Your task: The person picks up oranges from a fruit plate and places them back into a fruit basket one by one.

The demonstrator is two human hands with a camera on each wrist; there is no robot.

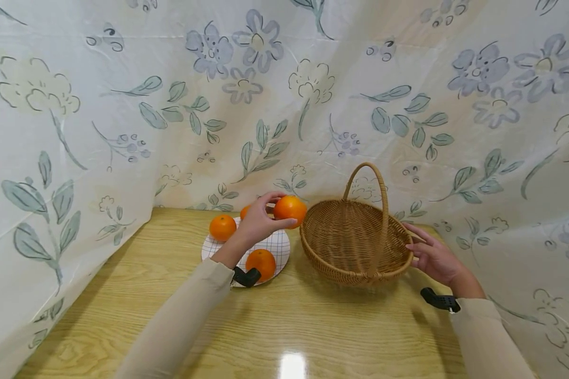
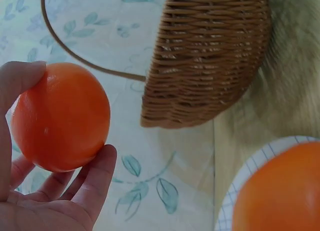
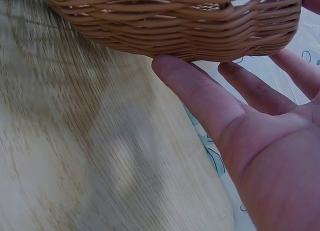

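The surface [image 1: 360, 337] is pale wood-grain and carries a bright light reflection at its near edge. Fabric [image 1: 261, 142] printed with flowers and leaves encloses the rear and both sides.

Visible count: one plate [image 1: 280, 245], white with a grid pattern; one wicker basket [image 1: 332, 272] with a single arched handle [image 1: 385, 202], positioned right of the plate; four oranges. Three oranges [image 1: 261, 265] are at the plate, the rear one partly hidden by the left hand [image 1: 256, 223]. The fourth, the held orange [image 1: 291, 208], is raised between plate and basket.

The left hand is spread to the fruit's width, thumb and fingertips gripping opposite sides. The right hand [image 1: 438, 260] is partly closed and holds the basket's right rim, fingers touching the outer wall.
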